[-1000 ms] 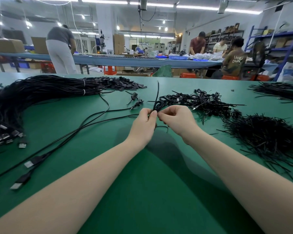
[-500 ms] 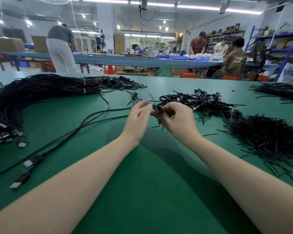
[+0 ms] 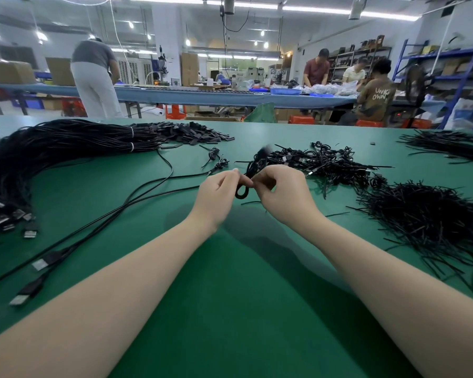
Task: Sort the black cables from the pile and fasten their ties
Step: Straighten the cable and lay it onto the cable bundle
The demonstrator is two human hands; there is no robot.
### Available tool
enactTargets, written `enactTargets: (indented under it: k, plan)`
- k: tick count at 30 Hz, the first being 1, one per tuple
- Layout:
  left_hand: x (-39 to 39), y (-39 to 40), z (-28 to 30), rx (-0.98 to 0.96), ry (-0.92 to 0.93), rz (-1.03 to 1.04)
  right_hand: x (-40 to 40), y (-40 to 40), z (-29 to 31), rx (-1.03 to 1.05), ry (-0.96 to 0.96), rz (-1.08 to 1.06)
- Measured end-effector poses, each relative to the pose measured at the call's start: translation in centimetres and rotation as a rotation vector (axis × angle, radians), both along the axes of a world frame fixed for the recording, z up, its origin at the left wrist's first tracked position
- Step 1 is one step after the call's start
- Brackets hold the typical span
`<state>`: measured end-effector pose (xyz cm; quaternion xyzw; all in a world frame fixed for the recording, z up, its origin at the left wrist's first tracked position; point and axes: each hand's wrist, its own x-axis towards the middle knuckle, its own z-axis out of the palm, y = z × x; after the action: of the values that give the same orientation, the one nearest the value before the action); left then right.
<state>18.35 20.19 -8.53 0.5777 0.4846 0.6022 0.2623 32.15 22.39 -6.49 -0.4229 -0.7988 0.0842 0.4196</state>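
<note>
Small coiled cable being tied off mid-table

The cable (image 3: 247,177) was pinched between the left hand (image 3: 219,193) and right hand (image 3: 280,192), both closed on it, just above the green table (image 3: 230,309). It looked light and floppy, so it was probably best gripped at the waist where the tie goes, loops kept bunched.

The upper end of the coiled cable (image 3: 253,170) pinched between the left hand (image 3: 219,193) and the right hand (image 3: 280,193) is smeared by motion blur, so its tie cannot be made out, and the fingertips that grip it are folded behind the knuckles. The big cable bundle (image 3: 52,148) runs off the left edge, and the heap of loose ties (image 3: 426,222) and a further pile (image 3: 448,144) are cut by the right edge. Both forearms leave the bottom edge.
</note>
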Motion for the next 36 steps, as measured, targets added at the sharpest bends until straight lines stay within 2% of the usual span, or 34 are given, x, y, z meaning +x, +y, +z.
enactTargets:
  k: [3, 6, 8, 10, 12, 16, 20, 22, 26, 28, 31, 36]
  plan:
    - [0.0, -0.1, 0.4, -0.065, -0.145, -0.059, 0.2, 0.0, 0.2, 0.098, -0.047, -0.018]
    - [0.2, -0.5, 0.9, -0.209, -0.280, -0.158, 0.5, 0.1, 0.2, 0.187, -0.129, -0.035]
    - [0.4, -0.6, 0.8, -0.298, -0.382, -0.257, 0.9, 0.0, -0.1, 0.290, -0.249, -0.059]
    - [0.6, -0.5, 0.8, -0.348, -0.481, -0.369, 1.4, 0.1, -0.4, 0.342, -0.268, -0.075]
    - [0.6, -0.5, 0.7, -0.324, -0.441, -0.381, 1.5, 0.1, -0.6, 0.312, -0.170, -0.075]
    - [0.2, -0.2, 0.0, -0.093, -0.069, -0.142, 0.9, 0.2, -0.9, 0.243, -0.042, -0.008]
    - [-0.4, 0.1, 0.3, -0.011, 0.011, -0.003, 0.2, 0.4, -0.9, 0.232, -0.048, -0.009]
    - [-0.3, 0.2, 0.5, -0.030, -0.054, 0.005, -0.2, 0.2, -0.7, 0.250, -0.033, -0.028]
    - [0.0, 0.3, 1.0, -0.179, -0.459, -0.051, -0.2, -0.9, -0.1, 0.448, -0.071, -0.001]
    - [0.1, 0.2, 1.2, -0.229, -0.581, -0.137, -0.2, -1.0, -0.2, 0.522, -0.114, 0.000]
    - [0.0, 0.0, 1.2, -0.210, -0.494, -0.200, -0.2, -0.9, -0.3, 0.538, -0.079, -0.008]
    - [-0.3, 0.2, 0.4, -0.171, -0.311, -0.245, 0.1, -0.2, -0.9, 0.423, 0.007, -0.013]
